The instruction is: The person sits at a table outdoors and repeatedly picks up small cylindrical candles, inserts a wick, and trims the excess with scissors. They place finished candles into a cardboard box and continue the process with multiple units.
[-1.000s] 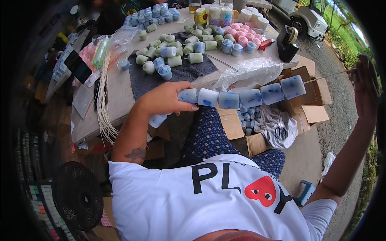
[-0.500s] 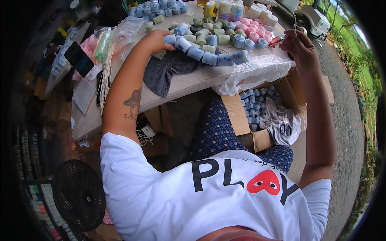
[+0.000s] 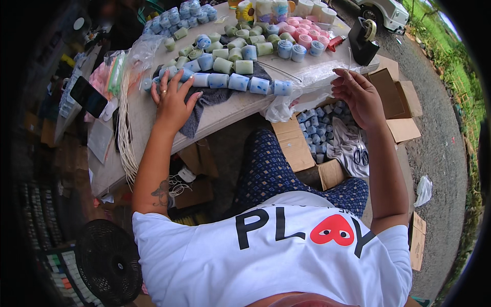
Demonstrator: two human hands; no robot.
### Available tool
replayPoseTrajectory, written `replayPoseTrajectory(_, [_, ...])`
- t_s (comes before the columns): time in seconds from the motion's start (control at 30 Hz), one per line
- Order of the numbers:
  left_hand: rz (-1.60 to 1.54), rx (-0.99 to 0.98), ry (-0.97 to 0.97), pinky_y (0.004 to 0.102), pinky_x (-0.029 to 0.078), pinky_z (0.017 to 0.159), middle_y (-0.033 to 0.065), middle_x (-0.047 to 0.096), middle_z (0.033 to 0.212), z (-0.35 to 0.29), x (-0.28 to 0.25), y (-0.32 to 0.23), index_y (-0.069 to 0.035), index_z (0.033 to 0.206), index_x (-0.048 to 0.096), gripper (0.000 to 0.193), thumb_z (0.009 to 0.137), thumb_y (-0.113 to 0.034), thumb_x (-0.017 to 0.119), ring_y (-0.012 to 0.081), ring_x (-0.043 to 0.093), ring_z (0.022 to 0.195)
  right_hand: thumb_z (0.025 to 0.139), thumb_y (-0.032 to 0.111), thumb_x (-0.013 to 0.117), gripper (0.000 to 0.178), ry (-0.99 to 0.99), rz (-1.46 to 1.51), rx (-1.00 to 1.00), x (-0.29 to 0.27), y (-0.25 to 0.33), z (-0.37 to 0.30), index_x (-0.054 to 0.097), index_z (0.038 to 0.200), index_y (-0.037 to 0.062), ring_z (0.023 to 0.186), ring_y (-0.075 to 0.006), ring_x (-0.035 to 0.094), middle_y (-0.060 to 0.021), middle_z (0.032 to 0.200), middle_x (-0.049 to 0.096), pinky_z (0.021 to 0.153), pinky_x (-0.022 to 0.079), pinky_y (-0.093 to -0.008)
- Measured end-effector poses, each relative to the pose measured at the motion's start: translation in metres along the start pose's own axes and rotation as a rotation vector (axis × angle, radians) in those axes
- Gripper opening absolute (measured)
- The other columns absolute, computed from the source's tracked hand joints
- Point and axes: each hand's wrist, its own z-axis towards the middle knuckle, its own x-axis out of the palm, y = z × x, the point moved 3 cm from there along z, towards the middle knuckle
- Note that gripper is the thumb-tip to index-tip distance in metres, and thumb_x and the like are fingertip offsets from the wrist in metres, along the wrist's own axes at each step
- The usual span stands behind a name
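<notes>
A row of short blue-and-white candles (image 3: 239, 82) runs along the table's near side, threaded end to end. At its left end my left hand (image 3: 173, 97) rests on the candles with fingers stretched and spread, a ring on one finger. My right hand (image 3: 355, 94) is raised beyond the row's right end, fingertips pinched on a thin white wick (image 3: 350, 59). A pale line of wick seems to run from the last candle to that hand. Beneath the row's left part lies a dark grey cloth (image 3: 197, 110). Green candles (image 3: 222, 65) lie just behind the row.
Pink candles (image 3: 305, 40) stand farther back, near a black tape dispenser (image 3: 362, 41). A thin metal rod (image 3: 280, 71) lies on the table (image 3: 230, 113). Loose wicks (image 3: 124, 138) hang at the left edge by a phone (image 3: 88, 97). Below, a cardboard box (image 3: 291, 143) holds more candles.
The candle row has come down to lie straighter along the table. My left hand has shifted left and spread its fingers. My right hand has moved lower and inward, still pinching the wick.
</notes>
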Motion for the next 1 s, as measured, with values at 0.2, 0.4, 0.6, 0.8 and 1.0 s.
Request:
replayPoseTrajectory(0.2, [-0.514,0.218,-0.017,0.0454,0.026,0.105,0.0122,0.047,0.125,0.04,-0.014,-0.12,-0.007,0.122,0.052,0.056,0.074,-0.03,0.072,0.0325,0.035,0.126,0.094,0.027,0.053,0.027,-0.094,-0.172,-0.08,0.003,-0.003,0.005,0.064,0.108,0.006,0.08,-0.0058,0.057,-0.0017,0.086,0.064,0.066,0.04,-0.0193])
replayPoseTrajectory(0.4, [-0.428,0.142,-0.001,0.0489,0.026,0.103,0.0045,0.054,0.117,0.072,0.056,-0.158,-0.021,0.123,0.053,0.052,0.074,-0.024,0.07,0.0262,0.045,0.118,0.093,0.027,0.055,0.024,-0.188,-0.238,-0.192,0.012,0.018,-0.011,0.065,0.102,0.0069,0.085,-0.0056,0.056,0.0,0.094,0.066,0.071,0.04,-0.0222])
replayPoseTrajectory(0.6, [-0.329,0.158,0.046,0.049,0.019,0.107,0.0034,0.053,0.121,0.098,0.07,-0.15,-0.021,0.126,0.051,0.051,0.077,-0.023,0.067,0.0239,0.045,0.119,0.093,0.026,0.055,0.023,-0.035,-0.251,-0.072,0.023,0.002,-0.009,0.064,0.102,0.0067,0.078,-0.0043,0.053,0.0009,0.09,0.066,0.064,0.04,-0.0193])
replayPoseTrajectory(0.8, [-0.41,0.133,0.039,0.0502,0.012,0.111,0.0091,0.044,0.134,0.074,0.057,-0.162,-0.014,0.132,0.045,0.058,0.079,-0.024,0.066,0.0286,0.032,0.131,0.092,0.02,0.058,0.022,-0.131,-0.128,-0.09,0.021,-0.024,-0.034,0.063,0.107,0.0046,0.078,-0.0045,0.053,0.0008,0.091,0.065,0.066,0.042,-0.0187])
replayPoseTrajectory(1.0, [-0.553,0.075,-0.069,0.0494,0.014,0.11,0.0097,0.044,0.134,0.06,0.046,-0.167,-0.013,0.129,0.049,0.056,0.078,-0.022,0.069,0.0318,0.031,0.131,0.087,0.016,0.063,0.014,-0.189,-0.498,-0.325,0.018,-0.025,-0.033,0.067,0.095,0.005,0.087,-0.0148,0.054,-0.0029,0.093,0.063,0.078,0.043,-0.0271])
